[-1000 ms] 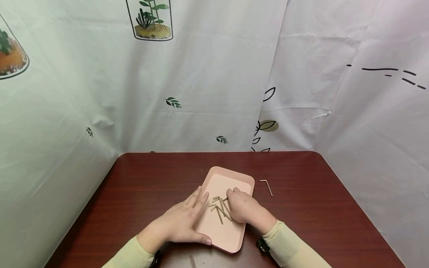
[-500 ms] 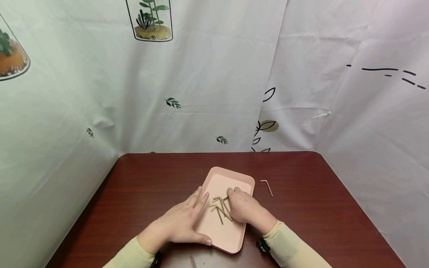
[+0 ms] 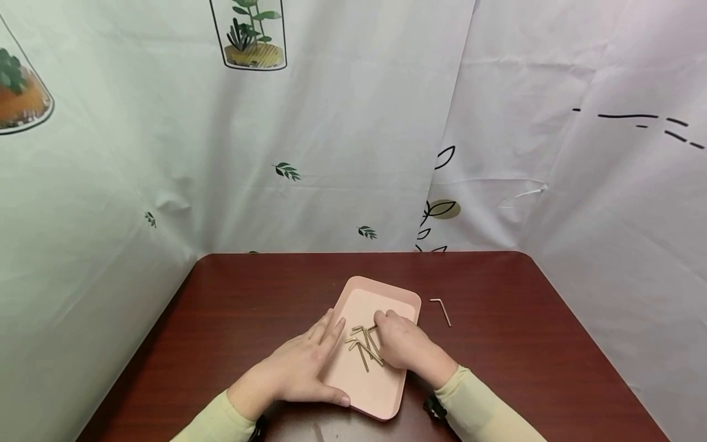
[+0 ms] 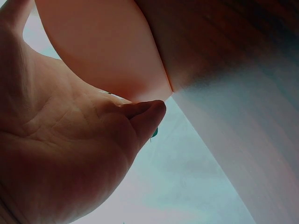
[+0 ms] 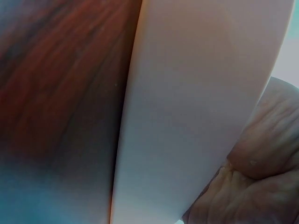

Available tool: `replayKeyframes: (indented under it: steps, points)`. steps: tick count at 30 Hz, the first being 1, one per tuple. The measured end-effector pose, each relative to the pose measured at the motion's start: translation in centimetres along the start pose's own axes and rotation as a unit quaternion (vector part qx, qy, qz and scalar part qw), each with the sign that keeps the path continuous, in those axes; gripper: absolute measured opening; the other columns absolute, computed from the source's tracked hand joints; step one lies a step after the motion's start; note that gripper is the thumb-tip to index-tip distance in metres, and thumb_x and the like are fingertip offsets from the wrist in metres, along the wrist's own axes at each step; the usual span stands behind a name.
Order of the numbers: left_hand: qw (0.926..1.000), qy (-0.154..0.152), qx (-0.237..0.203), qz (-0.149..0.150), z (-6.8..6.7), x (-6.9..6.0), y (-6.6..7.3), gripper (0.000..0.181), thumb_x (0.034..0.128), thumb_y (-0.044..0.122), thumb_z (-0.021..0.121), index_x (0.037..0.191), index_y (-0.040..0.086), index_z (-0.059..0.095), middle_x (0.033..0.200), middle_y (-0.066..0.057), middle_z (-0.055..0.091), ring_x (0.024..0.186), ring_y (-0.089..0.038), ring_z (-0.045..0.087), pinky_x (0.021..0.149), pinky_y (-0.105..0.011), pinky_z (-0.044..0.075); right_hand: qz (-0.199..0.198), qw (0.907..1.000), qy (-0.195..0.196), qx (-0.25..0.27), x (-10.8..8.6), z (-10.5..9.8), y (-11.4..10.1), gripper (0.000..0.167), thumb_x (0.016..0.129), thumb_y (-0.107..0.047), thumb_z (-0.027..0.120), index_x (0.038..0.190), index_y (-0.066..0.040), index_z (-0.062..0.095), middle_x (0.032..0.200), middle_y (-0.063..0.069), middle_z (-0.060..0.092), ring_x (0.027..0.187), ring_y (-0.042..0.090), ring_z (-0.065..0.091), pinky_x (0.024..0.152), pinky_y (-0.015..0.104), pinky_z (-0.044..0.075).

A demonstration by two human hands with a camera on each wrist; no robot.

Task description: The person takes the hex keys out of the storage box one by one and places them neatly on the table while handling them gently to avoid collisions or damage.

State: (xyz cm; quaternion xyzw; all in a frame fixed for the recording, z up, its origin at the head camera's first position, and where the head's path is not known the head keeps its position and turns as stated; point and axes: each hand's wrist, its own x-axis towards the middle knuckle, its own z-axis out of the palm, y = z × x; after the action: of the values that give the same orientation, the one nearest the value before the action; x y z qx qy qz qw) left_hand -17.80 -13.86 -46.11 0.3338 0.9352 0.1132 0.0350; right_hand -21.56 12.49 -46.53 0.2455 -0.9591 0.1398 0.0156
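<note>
Where the gold L-shaped rods (image 3: 370, 353) lie crossed in the pink tray (image 3: 371, 393), my right hand (image 3: 409, 345) curls down beside them.
A rod's end shows at its bent fingers, but I cannot tell whether they clamp it; my left hand (image 3: 301, 365) lies along the tray's left side, fingers straight, thumb apart at the near edge. One more L-shaped key (image 3: 445, 313) lies just beyond the right rim, on the reddish-brown table (image 3: 248, 301).

One tray (image 3: 372, 396), one table (image 3: 248, 301), one L-shaped key (image 3: 445, 313) outside, at least four keys (image 3: 363, 356) inside.
</note>
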Motion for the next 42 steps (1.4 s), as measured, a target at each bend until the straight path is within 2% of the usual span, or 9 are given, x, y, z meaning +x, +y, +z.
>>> replayKeyframes:
  steps: [6,13,20,26,34,42]
  points:
    - [1.0,0.006,0.0,0.004,0.1,0.0,-0.1,0.142,0.0805,0.096,0.069,0.176,0.0,0.024,0.18,-0.032,0.017,0.166,-0.043,0.027,0.119,-0.055,0.048,0.0,0.9999,0.006,0.009,0.1,0.1,0.0,0.029,0.081,0.002,0.08,0.1,-0.006,0.061,0.086,0.009,0.058,0.073,0.027,0.061,0.069,0.048,0.055]
    - [0.9999,0.01,0.002,0.005,0.2,0.0,-0.1,0.143,0.0801,0.097,0.068,0.176,0.0,0.025,0.18,-0.032,0.019,0.166,-0.043,0.027,0.119,-0.055,0.048,0.002,0.9998,0.018,0.003,0.0,0.0,-0.1,0.023,0.085,0.002,0.078,0.1,-0.006,0.062,0.086,0.01,0.058,0.073,0.029,0.063,0.07,0.05,0.057]
    - [0.9999,0.011,0.003,0.007,0.1,0.0,-0.1,0.143,0.0802,0.098,0.067,0.175,-0.001,0.025,0.18,-0.033,0.019,0.166,-0.043,0.028,0.119,-0.055,0.048,0.021,0.9996,0.018,0.01,0.2,-0.4,0.2,0.027,0.081,0.005,0.076,0.101,-0.005,0.062,0.087,0.01,0.058,0.073,0.028,0.061,0.069,0.047,0.055]
    - [0.9999,0.01,0.001,0.006,0.1,0.0,-0.1,0.143,0.0802,0.098,0.067,0.175,0.0,0.025,0.18,-0.032,0.019,0.166,-0.042,0.027,0.118,-0.055,0.049,0.036,0.9987,0.021,0.027,0.2,-1.0,0.4,0.025,0.083,0.004,0.076,0.101,-0.006,0.062,0.088,0.009,0.058,0.074,0.026,0.06,0.067,0.045,0.053]
    - [0.9999,0.009,0.0,0.004,0.1,0.0,0.0,0.143,0.0801,0.097,0.068,0.176,0.0,0.025,0.18,-0.032,0.019,0.166,-0.043,0.028,0.117,-0.056,0.05,0.049,0.9976,0.032,0.037,0.4,-1.4,0.8,0.023,0.087,0.003,0.074,0.106,-0.005,0.064,0.093,0.012,0.061,0.081,0.029,0.064,0.074,0.048,0.056]
    - [1.0,0.008,-0.001,0.003,0.0,0.0,0.0,0.143,0.0799,0.097,0.068,0.176,0.0,0.024,0.18,-0.032,0.018,0.166,-0.044,0.029,0.118,-0.055,0.049,0.048,0.9971,0.046,0.039,0.4,-1.9,1.4,0.03,0.083,0.003,0.078,0.104,-0.007,0.06,0.096,0.009,0.058,0.08,0.022,0.057,0.074,0.042,0.055]
